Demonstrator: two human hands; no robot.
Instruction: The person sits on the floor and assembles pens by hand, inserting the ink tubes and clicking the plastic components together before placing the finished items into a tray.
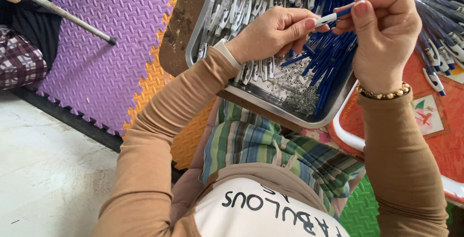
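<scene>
Above the metal tray [338, 102], which holds blue pen barrels [333, 56], white pen caps [237, 10] and a heap of small springs [295, 89], the left hand [273, 34] and right hand [384, 34] both pinch one blue-and-white pen [333, 17].

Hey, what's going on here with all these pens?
A person sits over a metal tray heaped with blue pen barrels, white clip caps and a pile of tiny springs. Both hands meet above the tray on one pen: the left hand pinches its white end, and the right hand pinches the blue part. More pens lie on a red surface to the right. Purple and orange foam mats cover the floor.
</scene>
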